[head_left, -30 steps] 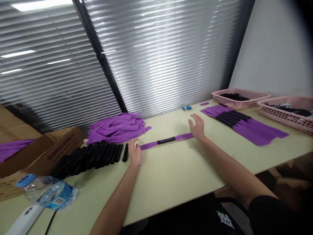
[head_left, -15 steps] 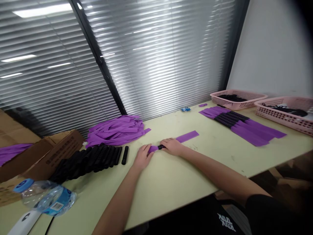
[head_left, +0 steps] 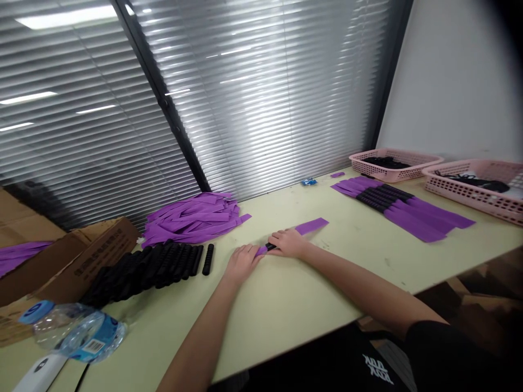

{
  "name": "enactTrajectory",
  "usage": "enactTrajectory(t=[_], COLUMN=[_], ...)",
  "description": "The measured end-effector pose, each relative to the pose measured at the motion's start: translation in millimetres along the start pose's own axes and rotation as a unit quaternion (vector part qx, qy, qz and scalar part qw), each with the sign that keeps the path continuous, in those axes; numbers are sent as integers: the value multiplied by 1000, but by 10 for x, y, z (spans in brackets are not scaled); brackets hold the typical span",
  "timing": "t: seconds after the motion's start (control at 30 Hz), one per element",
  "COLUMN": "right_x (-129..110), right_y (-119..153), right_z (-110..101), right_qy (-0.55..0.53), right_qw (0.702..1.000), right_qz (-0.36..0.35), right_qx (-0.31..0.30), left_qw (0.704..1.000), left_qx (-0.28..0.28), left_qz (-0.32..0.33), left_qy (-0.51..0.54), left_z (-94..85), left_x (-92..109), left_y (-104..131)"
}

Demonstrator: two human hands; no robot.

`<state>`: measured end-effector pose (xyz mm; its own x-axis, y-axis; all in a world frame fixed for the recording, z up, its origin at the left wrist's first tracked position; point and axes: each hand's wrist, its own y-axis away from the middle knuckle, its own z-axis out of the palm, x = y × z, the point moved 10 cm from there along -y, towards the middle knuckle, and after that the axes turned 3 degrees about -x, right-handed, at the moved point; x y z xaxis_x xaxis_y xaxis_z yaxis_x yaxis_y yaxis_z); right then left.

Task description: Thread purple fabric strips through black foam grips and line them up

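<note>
A purple strap point(head_left: 312, 225) runs under my hands over the middle of the table. My right hand point(head_left: 286, 243) is closed around a black ribbed sleeve point(head_left: 269, 246), whose left end shows beside the fingers; the strap comes out past the hand on the right. Just left of it, my left hand point(head_left: 242, 263) pinches the strap's other end close to the sleeve. Left of my left hand, one loose black sleeve point(head_left: 208, 259) lies by a pile of similar sleeves point(head_left: 163, 264). Behind them is a heap of purple straps point(head_left: 192, 218).
At the right lie several straps with black sleeves on them point(head_left: 384, 198), before two pink baskets point(head_left: 396, 173) holding black items. A cardboard box point(head_left: 93, 261) and a water bottle point(head_left: 77, 332) stand at the left. A blue packet point(head_left: 309, 182) lies near the blinds.
My left hand has moved slightly right, closer to my right hand. The strap between them is narrower, and its right end has tilted and drawn in a little.
</note>
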<state>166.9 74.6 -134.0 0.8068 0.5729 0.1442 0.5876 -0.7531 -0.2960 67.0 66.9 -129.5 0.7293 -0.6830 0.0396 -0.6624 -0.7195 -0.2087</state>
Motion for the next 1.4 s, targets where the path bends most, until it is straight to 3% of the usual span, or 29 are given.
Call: enactTrajectory(t=[0.2,0.47,0.6,0.73,0.87,1.0,1.2,1.4], right_x=[93,194,284,417,514,575,624,950], right_y=[17,59,82,122,133,124,149,305], right_z=[59,91,121,93,64,80,-14,-219], right_qy=[62,56,35,7,-28,-93,-162,-251], right_qw=[997,998,999,1000,997,992,980,940], right_qz=[-26,-29,-8,28,64,66,50,129], right_qx=[25,28,2,-4,20,57,109,193], left_qw=[998,997,999,991,972,951,934,927], left_qx=[-47,-56,3,79,170,220,195,152], left_qz=[-12,-41,-35,-83,-136,-178,-254,-308], left_qy=[-49,-18,34,67,86,123,161,154], left_z=[9,31,-53,-132,-234,-310,-259,-159], left_x=[41,-50,-129,-352,-527,-629,-741,-862], left_y=[-9,39,95,161,228,302,389,430])
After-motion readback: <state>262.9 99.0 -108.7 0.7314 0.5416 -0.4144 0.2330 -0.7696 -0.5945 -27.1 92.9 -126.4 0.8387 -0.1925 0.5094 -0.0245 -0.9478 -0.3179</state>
